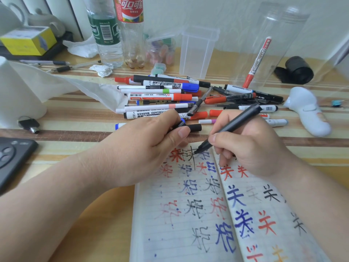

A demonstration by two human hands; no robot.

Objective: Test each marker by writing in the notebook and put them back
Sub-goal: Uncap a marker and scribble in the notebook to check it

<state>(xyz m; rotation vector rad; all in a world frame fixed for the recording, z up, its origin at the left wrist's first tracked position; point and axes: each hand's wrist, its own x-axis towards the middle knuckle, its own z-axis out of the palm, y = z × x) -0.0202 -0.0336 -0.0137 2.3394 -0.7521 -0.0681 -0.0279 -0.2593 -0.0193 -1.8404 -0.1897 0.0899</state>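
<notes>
Testing slim black marker [232, 125] on lined paper notebook [170, 241].
Right hand [252, 151] pinches it; left hand [149, 142] grips black cap [194, 128]; stroke lightly.

The head-worn wide-angle camera looks forward and down, close over the table [66, 114].

Bare left hand [149, 146], right hand [253, 148]

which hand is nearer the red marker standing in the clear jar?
Right. The right hand, writing with a black pen, sits below the red marker; the left hand is farther off, down to its left.
</notes>
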